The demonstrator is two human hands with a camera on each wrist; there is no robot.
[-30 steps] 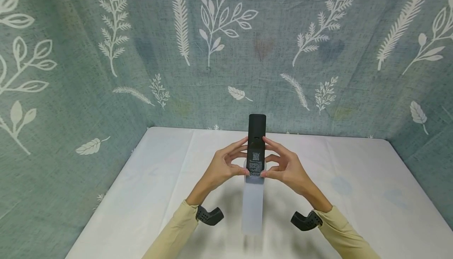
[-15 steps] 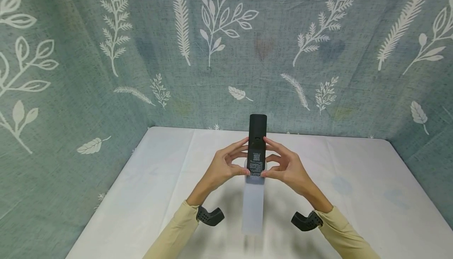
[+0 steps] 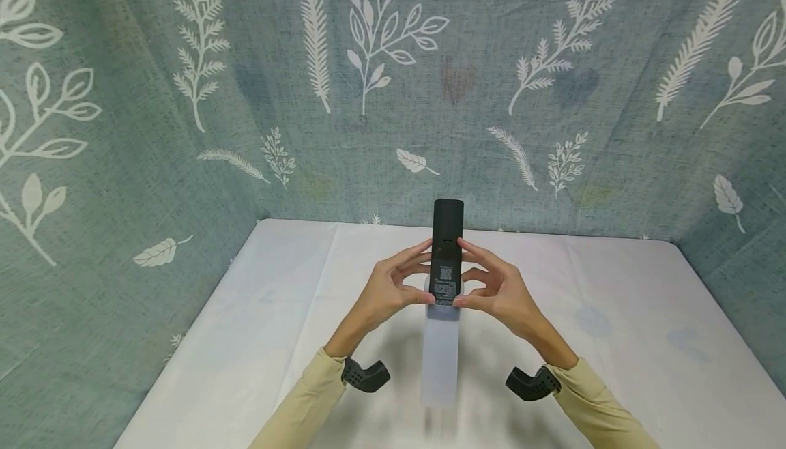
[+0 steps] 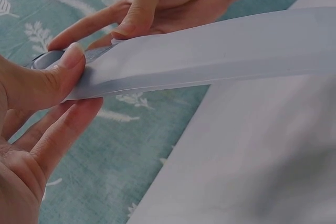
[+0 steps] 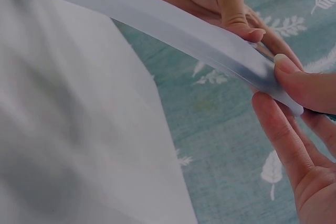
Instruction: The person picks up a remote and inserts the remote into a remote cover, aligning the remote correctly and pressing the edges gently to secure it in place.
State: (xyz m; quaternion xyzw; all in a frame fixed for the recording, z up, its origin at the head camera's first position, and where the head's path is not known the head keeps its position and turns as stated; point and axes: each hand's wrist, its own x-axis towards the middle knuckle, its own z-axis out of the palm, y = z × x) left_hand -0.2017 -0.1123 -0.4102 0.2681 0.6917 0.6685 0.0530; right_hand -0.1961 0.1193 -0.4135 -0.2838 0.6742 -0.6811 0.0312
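A black remote control [image 3: 447,230] is held up in the middle of the head view, its back with a printed white label facing the camera. Its lower end sits in the mouth of a long translucent sleeve [image 3: 439,360], which stretches towards the person. My left hand [image 3: 396,285] pinches the left edge where remote and sleeve overlap, thumb low and fingers higher up. On the opposite edge my right hand [image 3: 496,292] pinches the same way. Both wrist views show the thumbs on top of the sleeve [image 4: 210,45] with fingers beneath; the remote is mostly hidden there.
Below the hands spreads a white-covered table [image 3: 614,340]. A grey-green curtain [image 3: 381,135] with white leaf prints hangs behind it and along both sides. Each wrist carries a black camera mount [image 3: 366,375].
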